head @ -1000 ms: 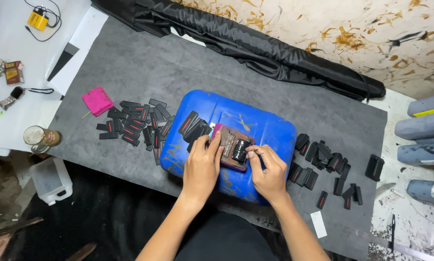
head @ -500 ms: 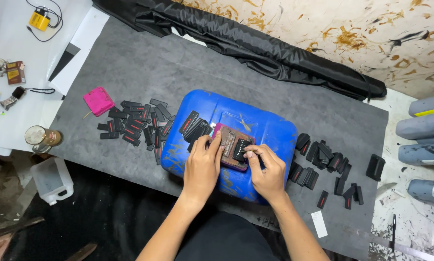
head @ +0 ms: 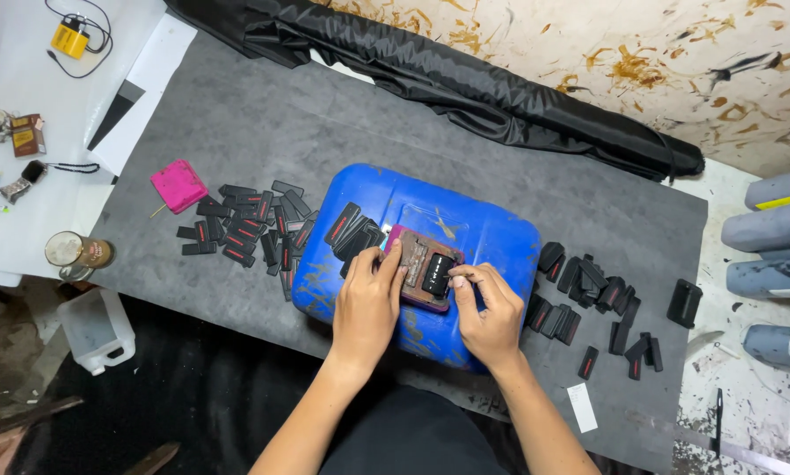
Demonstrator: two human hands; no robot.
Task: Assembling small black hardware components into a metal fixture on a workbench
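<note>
1. Here, the small block (head: 423, 280) sits on top of the blue can (head: 491, 237); it looks rigid and light, best gripped by its edges.
2. Left hand (head: 368, 303) clamps the block's left edge; right hand (head: 487, 312) pinches a thin tool at its right edge.
3. Black pieces (head: 241, 230) lie left of the can, more pieces (head: 588, 295) right; none obstruct.

Small maroon block (head: 421, 274) with black part seated, flat atop blue canister (head: 491, 237), centre.
</note>
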